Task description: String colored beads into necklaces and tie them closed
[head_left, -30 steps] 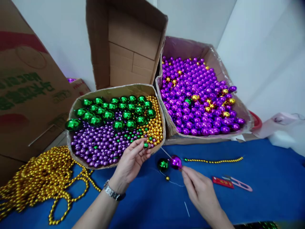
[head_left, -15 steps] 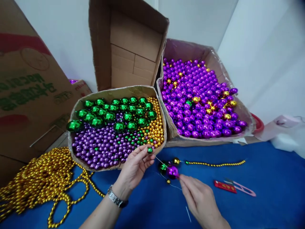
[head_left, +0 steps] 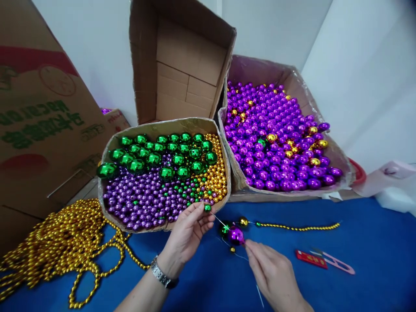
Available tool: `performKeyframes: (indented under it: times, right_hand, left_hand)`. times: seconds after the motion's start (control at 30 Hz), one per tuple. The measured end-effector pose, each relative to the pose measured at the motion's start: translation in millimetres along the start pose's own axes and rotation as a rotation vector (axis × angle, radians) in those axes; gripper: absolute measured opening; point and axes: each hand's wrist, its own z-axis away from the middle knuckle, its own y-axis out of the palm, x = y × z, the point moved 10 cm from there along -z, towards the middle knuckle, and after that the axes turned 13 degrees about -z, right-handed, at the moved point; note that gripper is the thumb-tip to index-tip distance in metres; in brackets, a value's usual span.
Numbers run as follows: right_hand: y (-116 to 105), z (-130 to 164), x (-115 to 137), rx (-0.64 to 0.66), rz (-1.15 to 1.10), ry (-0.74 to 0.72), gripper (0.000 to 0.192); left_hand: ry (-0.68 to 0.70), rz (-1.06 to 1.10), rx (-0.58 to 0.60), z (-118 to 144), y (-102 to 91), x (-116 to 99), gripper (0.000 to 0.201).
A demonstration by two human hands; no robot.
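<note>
Needle (head_left: pixel 220 220) slants up-left from purple ball (head_left: pixel 236 235) toward green bead (head_left: pixel 207 208).

Lighting: dim, cool, diffuse; source out of frame. Glare: small pale highlights on glossy, round metallic-purple ball (head_left: pixel 236 235). Shadow: left inner wall of upright brown cardboard box (head_left: pixel 186 65). Upper-right corner blackened; edges stretched; fine detail soft.

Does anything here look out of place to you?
Perhaps one thing: the open box on the right is filled mostly with purple balls, yet some gold balls and a green ball are mixed in, looking like strays. I can't tell whether that's deliberate.
</note>
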Motion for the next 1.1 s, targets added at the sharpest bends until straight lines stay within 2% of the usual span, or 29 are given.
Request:
performKeyframes:
  times: [0.17,0.5,0.77,1.1]
  right_hand:
    - [0.4,-0.4,1.9,-0.003,0.01,-0.004,0.027]
    - [1.1,0.6,3.3,-0.021,-0.021,-0.012,0.025]
    - [1.1,0.4,3.0,-0.019,-0.027,-0.007,0.025]
    - [1.1,0.9,4.4,-0.028,-0.016,-0.018,0.025]
  left_hand:
    - [-0.006,0.011,0.006,1.0,-0.7,1.8,0.017]
    - [-0.061,0.12,-0.027,0.9,-5.5,11.1,0.007]
    - [-0.009,0.092,-0.012,3.1,-4.0,5.0,0.017]
    - [0.015,0.113,-0.04,4.4,-5.4,0.6,0.012]
